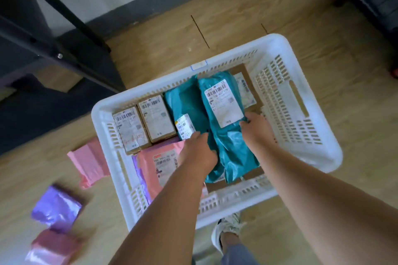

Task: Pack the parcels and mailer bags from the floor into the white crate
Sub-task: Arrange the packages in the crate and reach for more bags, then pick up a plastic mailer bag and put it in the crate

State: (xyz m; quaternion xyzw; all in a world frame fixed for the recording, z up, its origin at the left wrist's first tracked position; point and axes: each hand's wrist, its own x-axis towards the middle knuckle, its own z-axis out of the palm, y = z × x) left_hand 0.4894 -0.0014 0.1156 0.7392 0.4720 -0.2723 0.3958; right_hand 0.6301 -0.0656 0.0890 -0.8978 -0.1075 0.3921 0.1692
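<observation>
Both hands grasp the teal mailer bag [228, 142] at frame centre: left hand [199, 153] curled on its left edge, right hand [256, 129] curled on its right. Bag lies inside the white crate [318, 157], over a cardboard parcel [255, 173]. Pink mailer [89, 163] and purple mailer [56, 206] lie on the floor [150, 49], lower left.
</observation>
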